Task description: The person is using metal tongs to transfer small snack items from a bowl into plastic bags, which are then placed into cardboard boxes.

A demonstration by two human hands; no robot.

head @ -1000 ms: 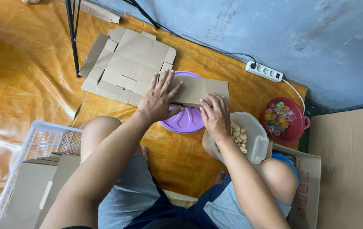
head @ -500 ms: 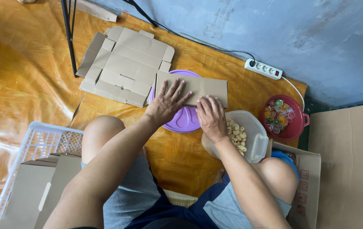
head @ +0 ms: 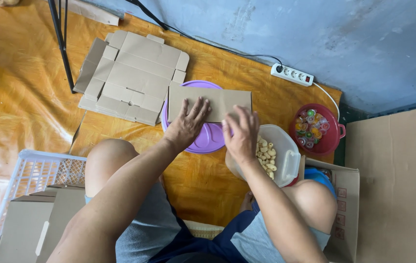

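A folded brown cardboard piece (head: 217, 100) lies across a round purple lid (head: 208, 139) on the orange floor. My left hand (head: 188, 124) presses flat on the cardboard's near left part, fingers spread. My right hand (head: 242, 134) has its fingers curled over the cardboard's near right edge. Just under my right wrist stands a clear plastic tub (head: 286, 151) with several pale snack pieces in it.
A flattened cardboard box (head: 130, 75) lies to the far left of the lid. A red bowl of coloured cups (head: 315, 129) and a white power strip (head: 291, 74) are at the right. A white crate (head: 33, 170) holds cardboard at my left knee. A black stand leg (head: 62, 44) rises far left.
My left hand has slid back toward the cardboard's near edge. My right hand stays at the right edge, fingers now over it.
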